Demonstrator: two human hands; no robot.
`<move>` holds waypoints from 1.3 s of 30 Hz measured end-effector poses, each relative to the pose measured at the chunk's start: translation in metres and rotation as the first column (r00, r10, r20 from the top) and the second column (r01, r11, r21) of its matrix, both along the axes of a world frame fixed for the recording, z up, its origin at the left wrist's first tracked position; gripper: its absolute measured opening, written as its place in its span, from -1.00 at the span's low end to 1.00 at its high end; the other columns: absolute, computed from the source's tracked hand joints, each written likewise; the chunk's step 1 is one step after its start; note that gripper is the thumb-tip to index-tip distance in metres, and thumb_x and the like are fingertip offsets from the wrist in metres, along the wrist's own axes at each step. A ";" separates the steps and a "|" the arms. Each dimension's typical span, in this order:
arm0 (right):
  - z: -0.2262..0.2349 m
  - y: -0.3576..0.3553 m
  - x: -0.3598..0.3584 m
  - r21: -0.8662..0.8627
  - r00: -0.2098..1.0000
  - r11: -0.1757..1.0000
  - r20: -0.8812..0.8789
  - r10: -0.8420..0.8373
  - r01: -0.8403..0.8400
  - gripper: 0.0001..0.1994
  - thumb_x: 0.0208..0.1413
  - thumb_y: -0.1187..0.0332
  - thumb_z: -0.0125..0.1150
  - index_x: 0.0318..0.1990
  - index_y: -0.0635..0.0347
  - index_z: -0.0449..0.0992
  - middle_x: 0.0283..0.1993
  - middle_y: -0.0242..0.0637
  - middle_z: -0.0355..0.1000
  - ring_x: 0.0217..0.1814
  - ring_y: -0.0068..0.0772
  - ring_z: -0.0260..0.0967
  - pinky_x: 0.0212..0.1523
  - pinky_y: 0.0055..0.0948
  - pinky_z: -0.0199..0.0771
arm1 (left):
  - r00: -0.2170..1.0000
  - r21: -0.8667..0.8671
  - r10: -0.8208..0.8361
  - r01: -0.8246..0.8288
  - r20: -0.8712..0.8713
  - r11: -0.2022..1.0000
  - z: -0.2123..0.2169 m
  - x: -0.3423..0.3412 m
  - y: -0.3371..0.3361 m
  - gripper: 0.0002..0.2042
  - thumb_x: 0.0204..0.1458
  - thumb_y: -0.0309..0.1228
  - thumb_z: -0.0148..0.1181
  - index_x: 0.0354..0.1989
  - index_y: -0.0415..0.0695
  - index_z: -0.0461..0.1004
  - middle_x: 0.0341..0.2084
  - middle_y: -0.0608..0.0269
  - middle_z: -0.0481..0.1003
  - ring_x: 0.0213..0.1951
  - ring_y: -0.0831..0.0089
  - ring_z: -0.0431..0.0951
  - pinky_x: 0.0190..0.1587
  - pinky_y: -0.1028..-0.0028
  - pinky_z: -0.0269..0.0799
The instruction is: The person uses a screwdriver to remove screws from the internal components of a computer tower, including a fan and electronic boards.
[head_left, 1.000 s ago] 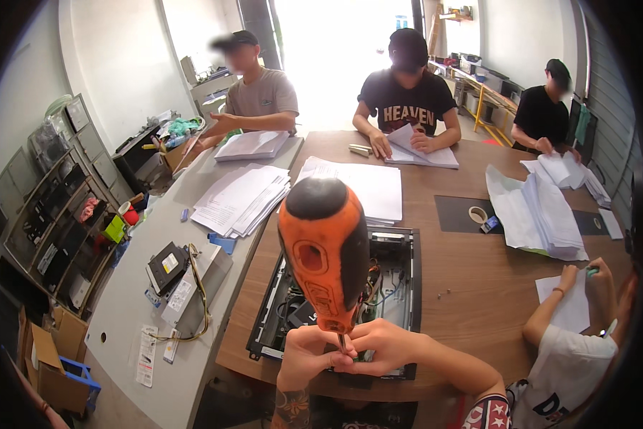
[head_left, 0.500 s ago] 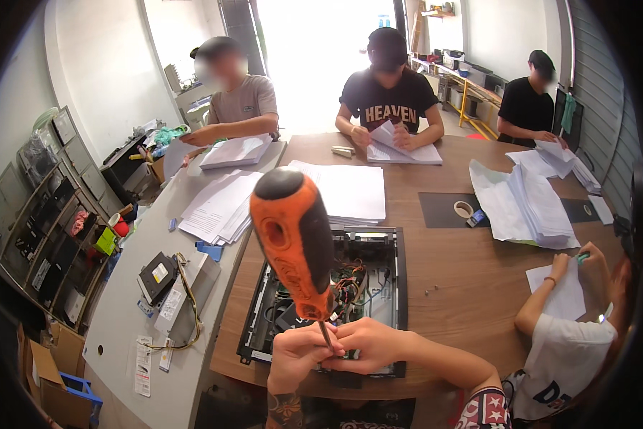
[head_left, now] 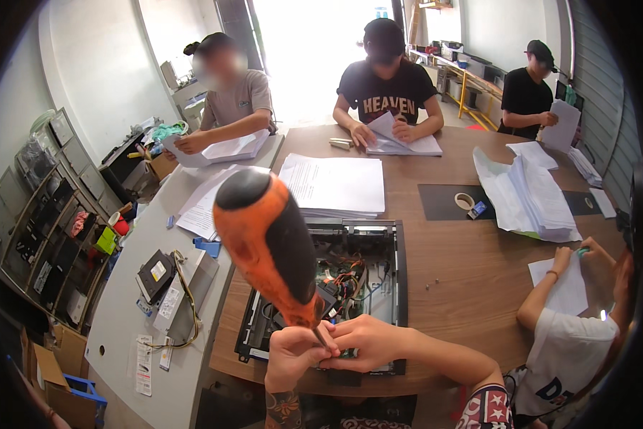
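A large screwdriver (head_left: pixel 268 243) with an orange and black handle stands tilted, its handle end up towards me. My left hand (head_left: pixel 293 354) is closed, thumb and fingers pinching the metal shaft low down. Beside it my right hand (head_left: pixel 368 342) is closed too, its fingertips pressed together at the lower end of the shaft. Whatever they pinch there is hidden, apart from a small greenish bit. Beneath both hands and the screwdriver lies an opened black computer case (head_left: pixel 400 286), with cables (head_left: pixel 346 279) and boards inside. The handle hides part of it.
Two small screws (head_left: pixel 432 284) lie right of the case. Paper stacks (head_left: pixel 336 182), a tape roll (head_left: pixel 464 201) and a power supply (head_left: pixel 182 293) with cables rest on the tables. Several people handle paper around them; one (head_left: pixel 565 343) sits close on my right.
The screwdriver's handle has tipped further left and looks larger. My hands stay together, almost in place. A person at the far right has lifted a sheet.
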State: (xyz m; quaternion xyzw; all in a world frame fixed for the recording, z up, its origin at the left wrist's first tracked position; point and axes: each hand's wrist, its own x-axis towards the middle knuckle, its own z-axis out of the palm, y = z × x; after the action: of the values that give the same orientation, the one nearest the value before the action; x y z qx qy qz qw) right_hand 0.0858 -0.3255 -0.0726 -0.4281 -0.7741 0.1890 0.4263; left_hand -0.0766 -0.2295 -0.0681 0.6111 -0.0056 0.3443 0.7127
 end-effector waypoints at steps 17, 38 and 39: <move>0.018 -0.003 -0.005 -0.074 0.991 0.992 0.090 -0.097 0.104 -0.86 -0.02 0.26 0.42 -0.39 0.05 0.59 -0.33 -0.37 0.54 -0.30 -0.28 0.52 -0.30 -0.41 0.55 | 0.985 0.126 -0.128 0.142 -0.111 0.982 0.008 -0.005 0.007 -0.93 0.07 -0.62 0.19 -0.33 -0.35 0.58 -0.36 0.16 0.56 -0.20 0.38 0.52 0.09 0.36 0.41; 0.009 0.003 0.004 -0.079 0.997 0.997 -0.075 0.019 -0.025 -0.83 -0.07 0.32 0.39 -0.51 0.16 0.51 -0.47 -0.31 0.44 -0.50 -0.24 0.44 -0.46 -0.43 0.42 | 0.977 -0.037 -0.144 0.140 -0.157 0.989 0.005 -0.006 0.005 -0.87 -0.09 -0.53 0.41 -0.38 -0.20 0.57 -0.42 0.33 0.54 -0.25 0.51 0.42 -0.10 0.48 0.34; 0.010 0.004 0.003 -0.058 0.988 0.996 -0.144 0.059 -0.068 -0.85 -0.07 0.36 0.37 -0.48 0.19 0.51 -0.43 -0.28 0.44 -0.47 -0.22 0.45 -0.43 -0.41 0.44 | 0.978 -0.077 -0.141 0.130 -0.152 0.988 0.005 -0.007 0.005 -0.86 -0.09 -0.52 0.42 -0.39 -0.19 0.57 -0.42 0.33 0.54 -0.25 0.51 0.43 -0.09 0.47 0.34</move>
State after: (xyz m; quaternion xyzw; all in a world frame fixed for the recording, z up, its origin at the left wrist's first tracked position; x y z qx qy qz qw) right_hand 0.0888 -0.3213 -0.0623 -0.4019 -0.7487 0.2568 0.4604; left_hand -0.0840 -0.2246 -0.0636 0.6102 0.0204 0.2460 0.7528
